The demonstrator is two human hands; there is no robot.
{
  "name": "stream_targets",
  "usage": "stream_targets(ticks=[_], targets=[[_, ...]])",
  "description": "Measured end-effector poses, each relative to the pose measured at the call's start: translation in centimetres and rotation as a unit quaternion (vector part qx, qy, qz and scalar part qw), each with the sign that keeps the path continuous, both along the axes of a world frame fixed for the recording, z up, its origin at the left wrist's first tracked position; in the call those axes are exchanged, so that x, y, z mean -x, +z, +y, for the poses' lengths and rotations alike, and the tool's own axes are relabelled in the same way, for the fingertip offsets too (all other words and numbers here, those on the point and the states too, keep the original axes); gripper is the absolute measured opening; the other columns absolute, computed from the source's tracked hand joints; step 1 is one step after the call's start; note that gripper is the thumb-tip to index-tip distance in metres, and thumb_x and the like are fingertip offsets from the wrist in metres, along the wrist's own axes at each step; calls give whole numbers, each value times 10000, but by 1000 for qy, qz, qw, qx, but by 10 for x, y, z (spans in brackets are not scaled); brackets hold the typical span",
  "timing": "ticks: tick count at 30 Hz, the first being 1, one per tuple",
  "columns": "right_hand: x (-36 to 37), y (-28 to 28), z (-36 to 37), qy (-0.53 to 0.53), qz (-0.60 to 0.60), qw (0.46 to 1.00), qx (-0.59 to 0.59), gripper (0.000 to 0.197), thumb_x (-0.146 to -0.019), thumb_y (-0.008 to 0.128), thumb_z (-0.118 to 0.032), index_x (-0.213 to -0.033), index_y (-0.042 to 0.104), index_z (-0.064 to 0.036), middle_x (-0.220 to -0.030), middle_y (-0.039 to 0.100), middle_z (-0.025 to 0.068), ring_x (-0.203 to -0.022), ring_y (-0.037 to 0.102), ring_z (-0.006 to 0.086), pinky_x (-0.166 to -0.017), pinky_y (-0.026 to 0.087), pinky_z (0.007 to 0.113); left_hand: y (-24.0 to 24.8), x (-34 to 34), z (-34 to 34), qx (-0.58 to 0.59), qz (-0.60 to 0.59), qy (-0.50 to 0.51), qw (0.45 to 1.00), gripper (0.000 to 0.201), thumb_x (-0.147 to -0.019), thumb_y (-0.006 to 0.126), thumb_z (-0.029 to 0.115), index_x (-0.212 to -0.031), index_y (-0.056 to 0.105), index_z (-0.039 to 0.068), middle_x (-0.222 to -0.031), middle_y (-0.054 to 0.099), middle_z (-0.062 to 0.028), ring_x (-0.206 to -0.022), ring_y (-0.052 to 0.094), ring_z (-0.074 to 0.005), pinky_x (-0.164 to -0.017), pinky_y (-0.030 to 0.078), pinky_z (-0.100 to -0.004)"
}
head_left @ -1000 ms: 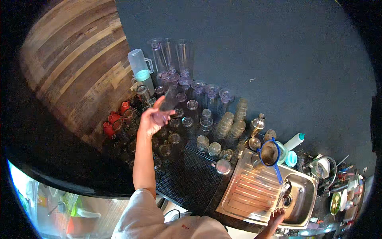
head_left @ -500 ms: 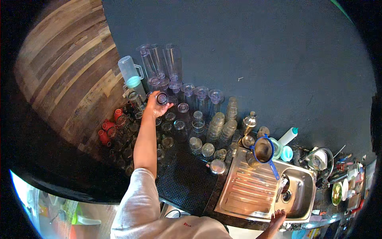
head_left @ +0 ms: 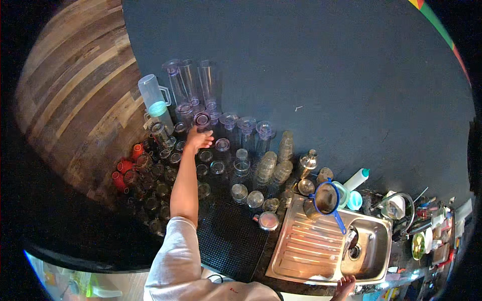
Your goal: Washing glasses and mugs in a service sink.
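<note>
My left hand (head_left: 200, 140) reaches out over the crowded glassware. Its fingers curl at the near side of a clear, purple-tinted glass (head_left: 202, 120), whose round ringed end faces up. Part of the glass's body is hidden by the hand. Just beyond it, tall clear cylinders (head_left: 207, 83) stand against the dark wall. Beside the hand is another purple-tinted glass (head_left: 222, 145). My right hand (head_left: 345, 286) rests on the front edge of the steel sink (head_left: 386, 246), holding nothing, with its fingers stretched out.
A clear pitcher (head_left: 150, 90) stands at the left. Red cups (head_left: 119, 180) sit nearer, among many glasses. Stacked tumblers (head_left: 265, 168), a cocktail shaker (head_left: 310, 159) and a blue-rimmed strainer (head_left: 327, 198) stand toward the sink. A black ribbed mat (head_left: 231, 241) lies in front.
The purple-tinted glass has moved a little farther toward the wall, with my left hand now lower behind it. The whole view has shifted slightly. My right hand stays at the sink's edge.
</note>
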State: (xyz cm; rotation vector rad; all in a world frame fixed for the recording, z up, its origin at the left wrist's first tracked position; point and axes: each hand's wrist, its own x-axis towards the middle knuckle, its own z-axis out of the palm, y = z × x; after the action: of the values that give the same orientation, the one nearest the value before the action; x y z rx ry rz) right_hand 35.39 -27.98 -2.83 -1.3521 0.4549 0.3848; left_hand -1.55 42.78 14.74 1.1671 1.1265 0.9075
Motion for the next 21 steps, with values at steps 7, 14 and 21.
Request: stream_targets(ticks=[7, 14, 21], targets=[[18, 16, 18, -48, -7, 998, 35, 117, -769, 513, -279, -745, 477, -171, -612, 441, -33, -518, 421, 97, -471, 320, 238, 1, 5, 24, -278, 307, 82, 906, 537, -541, 771, 384, -893, 626, 6, -857, 628, -172, -776, 602, -280, -701, 458, -357], [4, -8, 14, 42, 47, 994, 90, 406, -836, 406, -386, -1100, 449, -81, -1100, 490, 106, -975, 461, 288, -805, 400, 420, -7, 2, 19, -321, 296, 112, 892, 530, -581, 750, 386, -891, 596, -15, -848, 623, -162, -809, 599, -279, -714, 452, -351], [10, 1, 23, 66, 8, 995, 69, 378, -844, 406, -358, -1080, 457, -67, -1076, 500, 111, -976, 460, 294, -806, 395, 411, -19, 15, 32, -346, 280, 71, 893, 510, -628, 729, 368, -933, 574, -10, -853, 611, -153, -802, 591, -290, -711, 451, -360]])
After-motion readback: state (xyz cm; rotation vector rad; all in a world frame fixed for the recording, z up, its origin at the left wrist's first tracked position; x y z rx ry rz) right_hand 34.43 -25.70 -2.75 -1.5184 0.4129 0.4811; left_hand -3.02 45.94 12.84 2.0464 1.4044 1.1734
